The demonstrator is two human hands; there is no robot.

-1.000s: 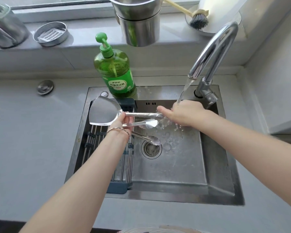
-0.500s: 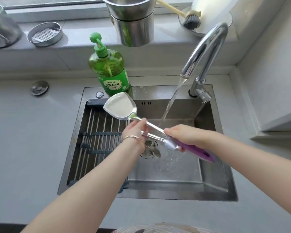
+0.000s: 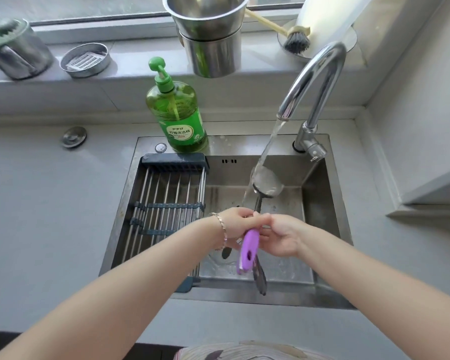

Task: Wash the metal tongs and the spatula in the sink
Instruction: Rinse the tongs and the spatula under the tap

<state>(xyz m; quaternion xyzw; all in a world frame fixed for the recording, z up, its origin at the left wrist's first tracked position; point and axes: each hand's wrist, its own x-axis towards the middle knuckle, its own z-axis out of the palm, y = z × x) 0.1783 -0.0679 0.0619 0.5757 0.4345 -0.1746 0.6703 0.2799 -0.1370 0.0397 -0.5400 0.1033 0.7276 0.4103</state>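
Gripping spatula [image 3: 266, 183] and tongs [image 3: 259, 275] together, both hands' fingers [image 3: 247, 216] closed, soap bottle [image 3: 178, 118] behind, rack [image 3: 166, 203] left.

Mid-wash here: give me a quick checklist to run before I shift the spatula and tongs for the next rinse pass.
1. Water running from faucet: ok.
2. Spatula blade under the stream: ok.
3. Left hand gripping the utensils: ok.
4. Right hand on the handles: ok, exact grip cannot tell.
5. Tongs held over the sink: ok; tong tips clean: cannot tell.
6. Drying rack free for set-down: ok.
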